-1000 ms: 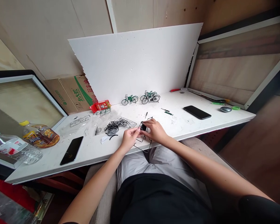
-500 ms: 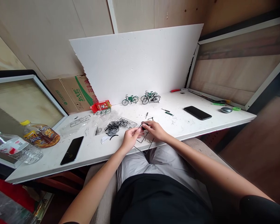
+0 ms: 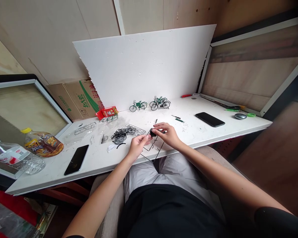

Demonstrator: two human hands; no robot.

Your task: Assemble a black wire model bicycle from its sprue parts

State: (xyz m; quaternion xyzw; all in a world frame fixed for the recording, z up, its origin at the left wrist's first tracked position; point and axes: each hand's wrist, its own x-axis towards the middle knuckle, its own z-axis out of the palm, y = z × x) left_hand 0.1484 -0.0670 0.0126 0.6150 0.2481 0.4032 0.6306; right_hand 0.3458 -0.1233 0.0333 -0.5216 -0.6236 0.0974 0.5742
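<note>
At the front edge of the desk, my left hand (image 3: 138, 145) pinches a thin black plastic parts frame (image 3: 159, 151) whose bars hang over the edge toward my lap. My right hand (image 3: 169, 135) meets it from the right, thumb and fingers closed at a small dark piece (image 3: 152, 133) of unclear kind, by the frame's top. Left of the hands lies a heap of black model bicycle parts (image 3: 121, 134), with wheels among them. A curved black strip (image 3: 121, 145) and a printed white slip (image 3: 112, 148) lie in front of the heap.
Model bicycles (image 3: 138, 105) stand before a white foam board (image 3: 144, 69). Green pieces (image 3: 179, 120), a phone (image 3: 210, 119) and a mouse (image 3: 240, 116) are rightward. A second phone (image 3: 76, 160) and bottles (image 3: 43, 143) lie left; a red packet (image 3: 108, 113) sits behind the heap.
The fingers of my right hand have lifted and spread slightly, showing more of the dark piece. The parts frame has shifted a little left in my hands.
</note>
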